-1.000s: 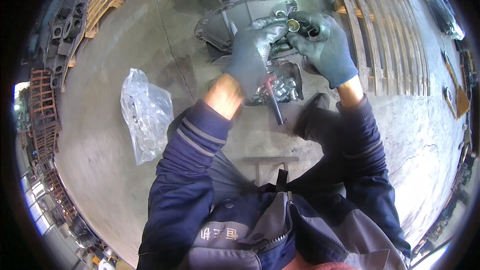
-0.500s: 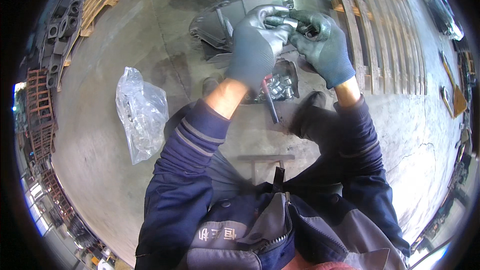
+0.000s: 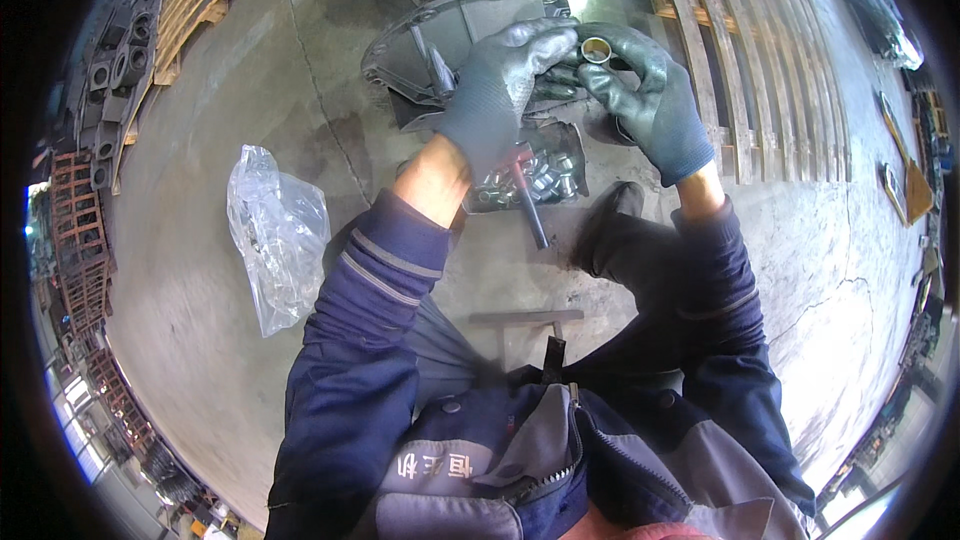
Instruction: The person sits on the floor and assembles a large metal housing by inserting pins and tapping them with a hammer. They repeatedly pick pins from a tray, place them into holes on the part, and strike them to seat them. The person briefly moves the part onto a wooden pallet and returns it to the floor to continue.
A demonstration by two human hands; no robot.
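Landmark: I take the red-headed hammer point(image 3: 531, 204) as my mark; its head lies over the dark tray point(image 3: 563, 133) and its handle sticks out toward the wearer.
Metal ring: I see the brassy-edged metal ring point(image 3: 596, 54) beyond the hammer's head and somewhat right of it, raised above the concrete floor point(image 3: 185, 270), its round opening turned toward my camera.
Right grip: the gloved right grip point(image 3: 645, 90), beyond the hammer and to its right, is closed to a pinch, with the metal ring between thumb and forefinger.
Left grip: the gloved left grip point(image 3: 510, 70), beyond the hammer, has bent fingers reaching close to the metal ring; I cannot tell whether it has hold of anything.
Loose sleeves: a heap of shiny sleeves point(image 3: 553, 177) sits in the tray, around the hammer's head.
Ribbed casting: the grey casting point(image 3: 445, 25) lies past the hammer, beyond the left grip and partly covered by it.
Plastic bag: the clear bag point(image 3: 275, 245) lies on the floor, well left of the hammer.
Slatted pallet: the wooden pallet point(image 3: 735, 40) is right of the hammer and farther out.
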